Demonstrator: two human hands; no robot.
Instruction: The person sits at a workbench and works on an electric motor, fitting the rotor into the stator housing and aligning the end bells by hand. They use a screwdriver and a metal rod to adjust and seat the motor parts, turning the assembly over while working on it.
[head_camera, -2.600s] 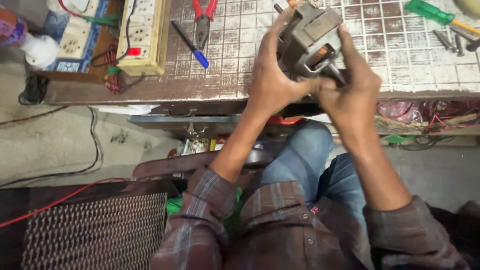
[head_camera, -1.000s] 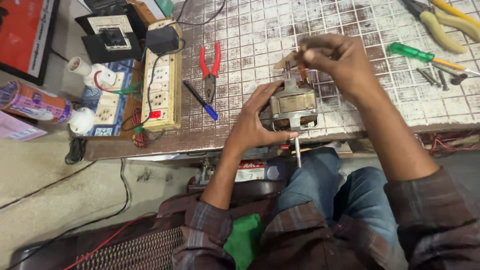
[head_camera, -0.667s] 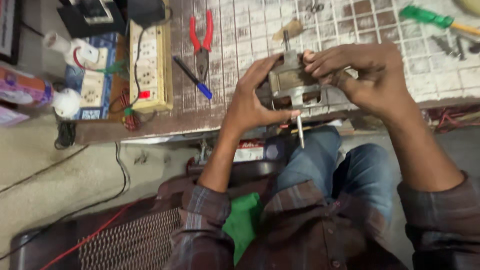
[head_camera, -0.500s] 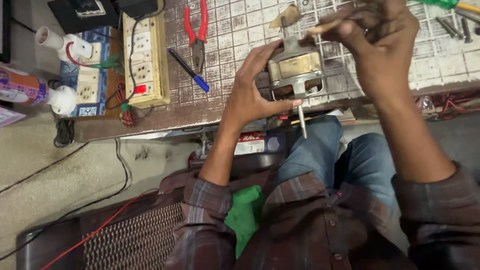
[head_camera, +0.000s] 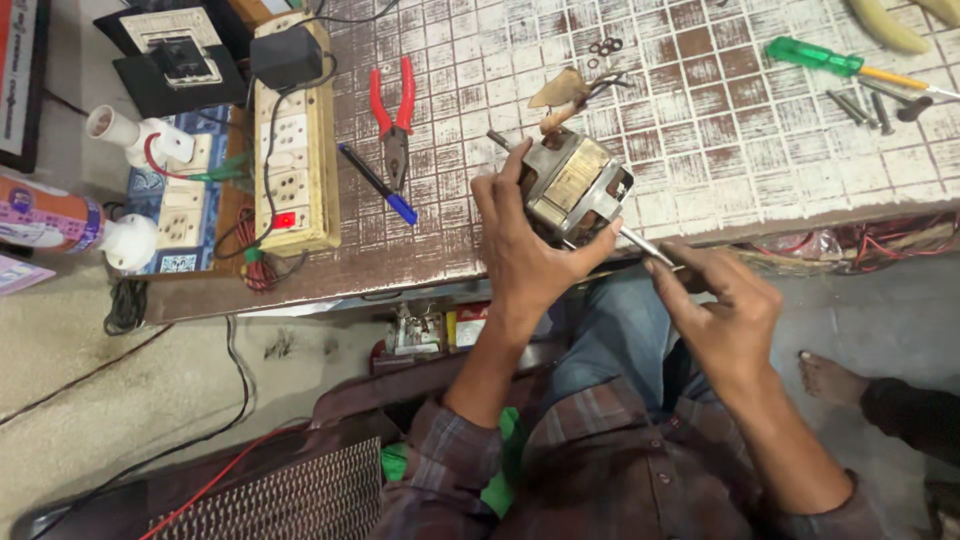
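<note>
My left hand grips a small electric motor with a metal frame and brass-coloured core, held tilted over the near edge of the tiled workbench. A steel shaft sticks out of the motor's lower right side. My right hand pinches the outer end of that shaft just below the bench edge. Thin wires and a brown scrap trail from the motor's far end.
Red-handled pliers and a blue pen lie left of the motor. A wooden socket board sits at the bench's left end. A green screwdriver and bolts lie far right. Another person's bare foot is on the floor.
The motor has been tilted and the shaft now points down-right. My right hand came down from the motor's top and took hold of the shaft end.
</note>
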